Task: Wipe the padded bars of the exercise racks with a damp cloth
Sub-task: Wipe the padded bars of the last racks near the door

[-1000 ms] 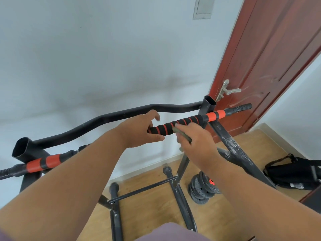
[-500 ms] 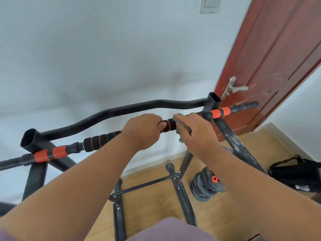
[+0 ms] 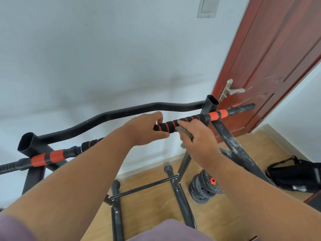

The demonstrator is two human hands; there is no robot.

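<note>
White wall and a red door (image 3: 271,66) stand behind the rack. My left hand (image 3: 145,129) curls round the padded bar (image 3: 166,126), steadying it; my right hand (image 3: 196,138) grips the cloth (image 3: 187,133) against the foam. Mid-wipe, I judge; next, slide the cloth toward the orange end.

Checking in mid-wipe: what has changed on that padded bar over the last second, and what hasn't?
Half a second ago the left hand and right hand sat almost together on the padded bar; now striped foam shows between them, much as a second ago. The left hand's fingers are looser now. The right hand still holds the cloth against the foam. Rack, weight plates and bag are unchanged.
</note>
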